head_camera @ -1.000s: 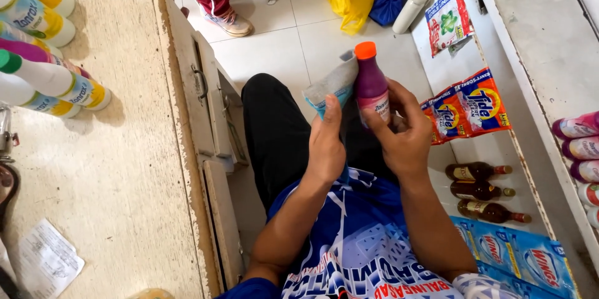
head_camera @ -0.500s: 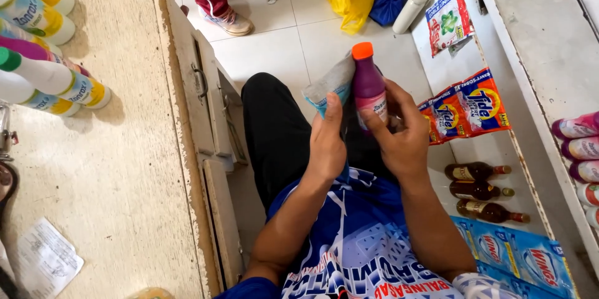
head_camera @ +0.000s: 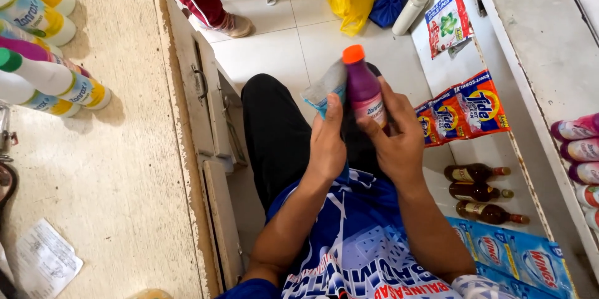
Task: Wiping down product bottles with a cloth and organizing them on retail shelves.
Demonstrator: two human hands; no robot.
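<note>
1. The bottle (head_camera: 365,90) is small and purple with an orange cap (head_camera: 353,53). It is up in front of the person, over their lap, between the counter (head_camera: 106,168) and the shelves (head_camera: 493,149).
2. The right hand (head_camera: 399,140) is wrapped around the lower part of the bottle, fingers closed on it.
3. The left hand (head_camera: 327,143) is closed on a grey-blue cloth (head_camera: 324,87), and the cloth touches the side of the bottle.
4. The bottle looks like hard plastic, so it should not break easily. It looks full, so it may be a bit heavy for its size.
5. Its smooth sides could be slippery, more so if wet.
6. The best place to hold it looks like the wide middle, not the thin neck or the cap.
7. The cloth is soft and light and bends any way.
</note>
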